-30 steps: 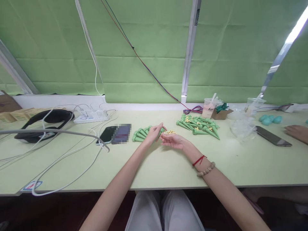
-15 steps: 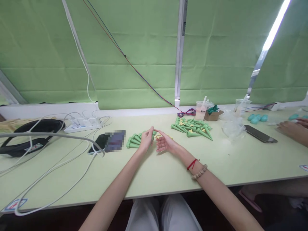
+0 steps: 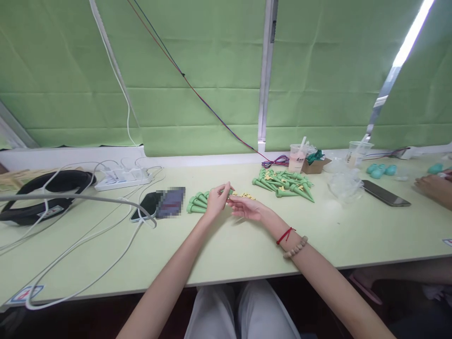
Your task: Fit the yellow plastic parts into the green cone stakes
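My left hand (image 3: 216, 201) is closed round a green plastic spike (image 3: 230, 192), and only a small part of it shows between the fingers. My right hand (image 3: 247, 208) meets it from the right, palm turned up, with thumb and forefinger pinched at the left fingertips. Whatever that pinch holds is too small to make out. Several green cone-shaped spikes (image 3: 197, 203) lie side by side just left of my left hand. Small yellow parts (image 3: 245, 195) lie behind my right hand. Farther right is a heap of green spikes (image 3: 282, 180) with yellow pieces among them.
To the left lie a phone (image 3: 146, 205), a power strip (image 3: 123, 178), loose white cables and a black headband (image 3: 79, 181). At right are drink cups (image 3: 296, 159), a small cardboard box (image 3: 315, 165), a plastic bag (image 3: 344, 184), another phone (image 3: 386, 193) and another person's hand (image 3: 434, 188).
My right hand has moved slightly in to my left, its thumb and forefinger now pinched at the left fingertips. More of the yellow parts shows behind it. The view has shifted a little.
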Motion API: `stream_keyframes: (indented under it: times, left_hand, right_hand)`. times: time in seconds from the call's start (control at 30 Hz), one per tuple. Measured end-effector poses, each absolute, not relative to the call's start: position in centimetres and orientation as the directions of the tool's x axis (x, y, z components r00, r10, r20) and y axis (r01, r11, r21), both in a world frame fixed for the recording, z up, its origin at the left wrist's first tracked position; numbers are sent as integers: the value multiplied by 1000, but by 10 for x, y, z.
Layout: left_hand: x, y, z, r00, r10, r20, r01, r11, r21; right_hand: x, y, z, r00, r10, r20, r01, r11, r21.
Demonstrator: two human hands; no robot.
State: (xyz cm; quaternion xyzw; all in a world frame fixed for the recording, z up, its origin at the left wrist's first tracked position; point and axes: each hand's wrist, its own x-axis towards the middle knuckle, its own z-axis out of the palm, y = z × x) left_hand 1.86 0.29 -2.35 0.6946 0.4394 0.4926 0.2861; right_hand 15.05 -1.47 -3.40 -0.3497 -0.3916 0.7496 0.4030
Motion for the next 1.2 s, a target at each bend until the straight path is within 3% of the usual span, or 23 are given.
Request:
stream_keyframes:
  times: [0.2,0.3,0.37,0.5,0.63,0.73,0.97,1.2]
  left_hand:
    - [19,5,-28,103,906,411,454,-411,791]
    - [19,7,-31,84,928,364,428,-364,828]
    - [19,7,-29,74,944,322,354,-327,876]
    - [19,2,-19,55,964,262,163,-267,950]
    - [20,-1,-13,98,984,149,84,-157,984]
    - [21,3,-15,151,987,51,46,-59,997]
    - [19,1,-12,250,968,27,-51,-15,999]
    - [16,-2,-10,258,963,72,66,-92,994]
  right_hand:
    - [147,-17,-38,-252,964,-87,-45,-101,-994]
    - [142,-18,-40,-171,983,70,54,80,-995]
    - [140,-17,-41,-179,978,106,32,114,-993]
    - [143,-17,-39,-381,925,-10,-147,-71,-987]
    - [146,-19,-35,-715,690,-116,-255,-411,-875]
    - [146,-19,-33,-805,588,-81,-330,-557,-762]
    - [145,-19,-34,-831,552,-66,-387,-660,-643]
    - [144,-24,-28,-727,676,-122,-367,-532,-763]
